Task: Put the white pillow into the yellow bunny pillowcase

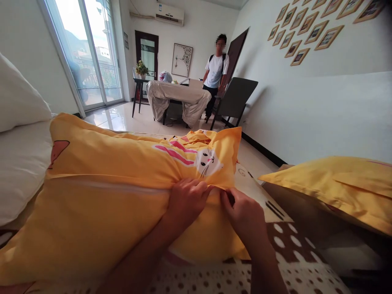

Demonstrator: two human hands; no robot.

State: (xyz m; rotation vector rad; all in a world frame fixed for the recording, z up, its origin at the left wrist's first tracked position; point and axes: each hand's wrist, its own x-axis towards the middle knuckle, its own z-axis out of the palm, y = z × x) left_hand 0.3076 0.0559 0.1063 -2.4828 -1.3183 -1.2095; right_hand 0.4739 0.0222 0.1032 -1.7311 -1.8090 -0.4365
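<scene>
A large pillow in a yellow pillowcase [101,192] with a pink-and-white rabbit print lies across the bed in front of me. A pale zipper seam [107,185] runs along its near side. My left hand [186,200] presses on the case near the seam's right end, its fingers gripping the fabric. Just to its right, my right hand [241,214] pinches the yellow cloth at the case's corner. The fingertips of both hands nearly meet.
A second yellow pillow [337,183] lies at the right. White pillows [18,134] sit at the left. The sheet [275,265] has brown dots. Across the room a person [216,73] stands by a cloth-covered table [177,98] and a dark chair [235,100]; glass doors [88,53] are left.
</scene>
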